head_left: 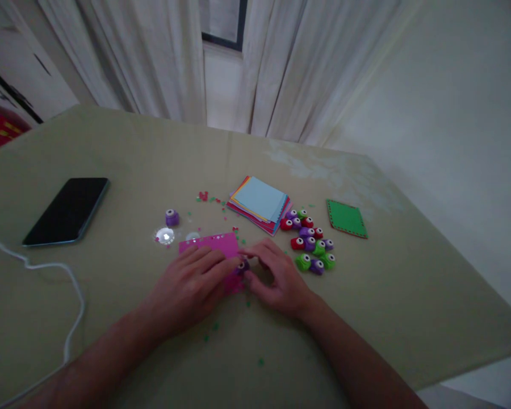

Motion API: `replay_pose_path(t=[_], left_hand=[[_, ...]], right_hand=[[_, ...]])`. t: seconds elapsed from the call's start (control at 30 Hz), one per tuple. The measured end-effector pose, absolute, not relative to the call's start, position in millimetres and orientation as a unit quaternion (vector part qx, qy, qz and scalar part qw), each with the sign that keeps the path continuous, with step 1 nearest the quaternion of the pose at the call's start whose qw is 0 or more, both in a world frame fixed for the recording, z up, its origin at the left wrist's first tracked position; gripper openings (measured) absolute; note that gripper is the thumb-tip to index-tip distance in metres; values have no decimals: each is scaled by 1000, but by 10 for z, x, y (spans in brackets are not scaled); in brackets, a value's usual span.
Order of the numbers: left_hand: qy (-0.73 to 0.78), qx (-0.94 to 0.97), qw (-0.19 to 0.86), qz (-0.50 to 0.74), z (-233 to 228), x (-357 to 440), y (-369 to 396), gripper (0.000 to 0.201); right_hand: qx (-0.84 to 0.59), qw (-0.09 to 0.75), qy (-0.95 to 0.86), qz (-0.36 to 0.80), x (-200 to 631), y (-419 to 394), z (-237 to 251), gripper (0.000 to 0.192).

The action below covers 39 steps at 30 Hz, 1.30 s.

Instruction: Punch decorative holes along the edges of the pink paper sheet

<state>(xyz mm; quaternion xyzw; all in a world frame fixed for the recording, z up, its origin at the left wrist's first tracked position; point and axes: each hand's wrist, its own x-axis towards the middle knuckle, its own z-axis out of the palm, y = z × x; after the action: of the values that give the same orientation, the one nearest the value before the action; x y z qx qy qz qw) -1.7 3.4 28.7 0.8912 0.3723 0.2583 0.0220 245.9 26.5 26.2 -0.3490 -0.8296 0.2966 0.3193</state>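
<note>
A bright pink sheet of paper [227, 242] with small holes punched along its far edge lies in front of me, partly covered. My left hand [196, 279] is closed over it, fingers together and holding it against the table; the thumb is hidden. At the sheet's right edge, my right hand [276, 275] grips a small purple craft punch [242, 266] between thumb and fingers. Another purple craft punch [172, 217] stands beyond the sheet, to the left. Several red, green and purple craft punches [309, 244] are grouped right of my right hand.
Behind the hands is a stack of coloured paper [262, 199]. A green square with a punched border [347, 218] lies to the right. Tiny paper cut-outs [203, 196] are scattered around. A dark tablet [68, 210] and a white cable [74, 278] lie at left.
</note>
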Motion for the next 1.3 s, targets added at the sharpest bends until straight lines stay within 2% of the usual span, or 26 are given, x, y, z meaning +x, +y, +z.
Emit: replay_pose_path(t=[0.1, 0.2, 0.27, 0.4, 0.53, 0.7, 0.9, 1.0, 1.1, 1.17, 1.3], left_hand=[[425, 866, 43, 261, 254, -39, 74, 31], [425, 876, 60, 218, 156, -64, 121, 47], [411, 888, 61, 199, 72, -84, 146, 55], [415, 890, 71, 175, -21, -109, 169, 58], [422, 888, 79, 163, -6, -95, 175, 57], [425, 888, 83, 151, 29, -55, 165, 58], [400, 897, 94, 165, 91, -4, 130, 79], [397, 896, 106, 169, 95, 9, 132, 77], [417, 885, 116, 169, 56, 3, 135, 74], [426, 880, 120, 172, 8, -11, 132, 76], [431, 875, 107, 191, -73, -40, 129, 80]], right_hand=[[-338, 278, -861, 260, 2462, 269, 283, 39], [-348, 249, -879, 211, 2463, 278, 297, 22], [-371, 240, -877, 191, 2471, 282, 324, 17], [-434, 208, -865, 144, 2511, 282, 413, 15], [-527, 159, -834, 36, 2574, 294, 463, 13], [-575, 150, -803, -50, 2593, 303, 452, 23], [-508, 162, -846, -3, 2220, 452, 594, 23], [-464, 146, -873, 41, 1788, 677, 693, 27], [-440, 142, -884, 74, 1253, 886, 707, 43], [-441, 128, -885, 79, 913, 966, 663, 47], [-439, 91, -888, 104, 526, 1013, 560, 21]])
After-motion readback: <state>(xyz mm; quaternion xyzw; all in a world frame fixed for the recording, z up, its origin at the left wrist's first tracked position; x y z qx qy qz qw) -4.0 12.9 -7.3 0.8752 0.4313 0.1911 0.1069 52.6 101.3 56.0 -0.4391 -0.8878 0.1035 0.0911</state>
